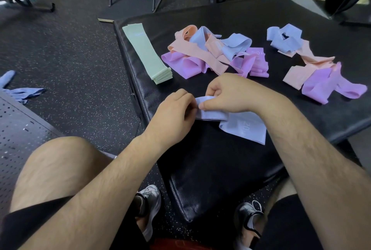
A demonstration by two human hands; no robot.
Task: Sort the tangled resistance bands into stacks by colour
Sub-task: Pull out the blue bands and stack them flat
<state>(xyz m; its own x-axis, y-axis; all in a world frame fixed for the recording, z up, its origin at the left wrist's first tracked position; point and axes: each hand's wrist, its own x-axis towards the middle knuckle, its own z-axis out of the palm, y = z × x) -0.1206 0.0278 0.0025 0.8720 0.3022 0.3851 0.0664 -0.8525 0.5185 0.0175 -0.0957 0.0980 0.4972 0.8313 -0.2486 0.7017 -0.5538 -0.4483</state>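
While a black pad sits on speckled gym floor, it carries: green stack, two mixed tangles; left grip and right grip pinch one blue band, near side.

Stack left of heap, both on mat

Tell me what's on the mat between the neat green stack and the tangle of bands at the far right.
In the head view, a second tangle of peach, blue and purple bands lies there.

black mat | green stack — middle tangle — right tangle | blue band
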